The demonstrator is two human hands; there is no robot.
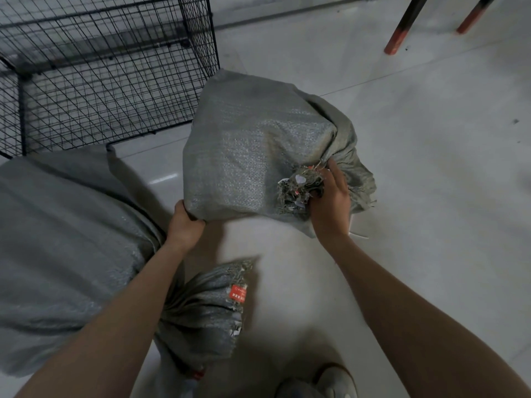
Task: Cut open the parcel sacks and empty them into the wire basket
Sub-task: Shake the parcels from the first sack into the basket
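A grey woven parcel sack (253, 147) is held above the floor in the middle of the view. My left hand (185, 225) grips its lower left corner. My right hand (330, 196) grips its bunched, frayed neck, where small red and white tags show. A second, larger grey sack (57, 239) lies at the left, its tied neck carrying an orange label (238, 293) under my left forearm. The black wire basket (115, 76) stands at the upper left, just behind the held sack.
The floor is pale and smooth. Two dark furniture legs with red-brown feet (399, 35) stand at the upper right. A small white strip (357, 232) lies on the floor by my right wrist. My shoe (333, 382) shows at the bottom edge.
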